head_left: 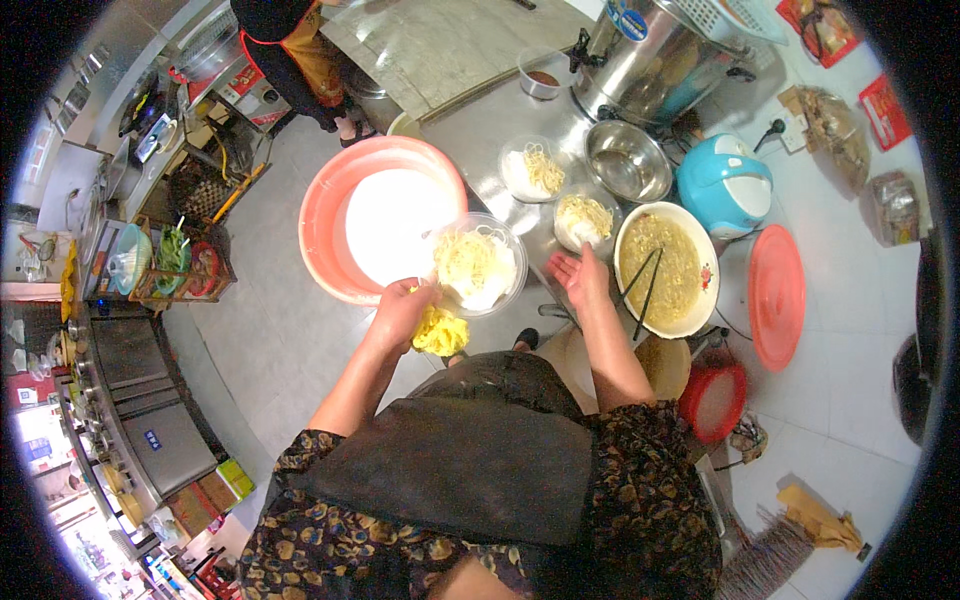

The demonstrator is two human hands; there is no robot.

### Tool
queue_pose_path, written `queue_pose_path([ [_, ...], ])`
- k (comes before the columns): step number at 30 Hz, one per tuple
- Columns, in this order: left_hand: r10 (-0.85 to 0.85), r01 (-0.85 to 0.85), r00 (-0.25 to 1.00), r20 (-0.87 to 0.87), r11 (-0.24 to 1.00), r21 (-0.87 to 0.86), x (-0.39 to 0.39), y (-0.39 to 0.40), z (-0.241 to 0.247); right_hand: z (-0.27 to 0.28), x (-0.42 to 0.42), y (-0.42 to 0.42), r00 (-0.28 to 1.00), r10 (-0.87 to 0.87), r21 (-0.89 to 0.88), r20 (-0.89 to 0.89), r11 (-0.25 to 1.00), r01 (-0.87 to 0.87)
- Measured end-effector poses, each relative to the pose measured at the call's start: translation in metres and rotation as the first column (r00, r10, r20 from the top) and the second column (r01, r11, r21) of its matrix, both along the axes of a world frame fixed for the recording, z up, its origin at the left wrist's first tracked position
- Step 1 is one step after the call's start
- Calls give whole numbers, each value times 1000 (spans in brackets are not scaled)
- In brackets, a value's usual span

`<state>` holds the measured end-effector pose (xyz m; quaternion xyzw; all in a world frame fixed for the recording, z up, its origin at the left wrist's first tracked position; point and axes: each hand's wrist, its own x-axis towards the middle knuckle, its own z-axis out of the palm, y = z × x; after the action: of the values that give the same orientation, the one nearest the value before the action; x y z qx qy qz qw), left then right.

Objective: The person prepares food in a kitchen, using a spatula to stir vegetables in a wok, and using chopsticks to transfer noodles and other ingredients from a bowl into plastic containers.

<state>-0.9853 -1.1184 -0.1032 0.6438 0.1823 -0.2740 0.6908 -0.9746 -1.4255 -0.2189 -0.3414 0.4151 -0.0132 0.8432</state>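
Observation:
My left hand [405, 309] grips the rim of a clear plastic bowl [514, 296] that holds white food topped with pale noodles [470, 259]. Bunched in the same hand is a yellow cloth [441, 332]. With its fingers spread and nothing in them, my right hand [580, 279] is just below a second bowl of noodles [586, 217] on the steel table [480, 142]. A third such bowl [534, 169] stands behind it. Right of that hand, a large enamel basin [711, 259] holds a yellowish, egg-like mixture [658, 251] with dark chopsticks [646, 289] in it.
A large pink tub [322, 232] with bright white contents stands left of the table. Behind are an empty steel bowl [628, 161], a blue rice cooker [725, 185], a tall steel pot [637, 67] and a small clear tub [541, 79]. Another person [289, 56] stands at the upper left.

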Motion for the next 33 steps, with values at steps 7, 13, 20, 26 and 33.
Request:
queue_pose_path([
  [7, 67, -67, 998, 14, 998, 8, -8, 9, -1, -24, 13, -15, 993, -95, 35, 76, 995, 93],
  [13, 159, -158, 987, -15, 987, 16, -17, 7, 8, -16, -21, -5, 1000, 9, 72, -4, 997, -9],
  [20, 270, -272, 962, -38, 961, -45, -33, 31, 16, 61, -59, 24, 949, 300, -145, 99, 948, -285],
  [26, 357, -358, 934, -36, 928, -101, -61, 93, 42, 119, -35, 80, 870, 480, -311, 115, 849, -427],
  [33, 512, -512, 859, -10, 859, -10, -132, 250, 29, 135, -26, 247, 672, 731, -299, 117, 671, -678],
])
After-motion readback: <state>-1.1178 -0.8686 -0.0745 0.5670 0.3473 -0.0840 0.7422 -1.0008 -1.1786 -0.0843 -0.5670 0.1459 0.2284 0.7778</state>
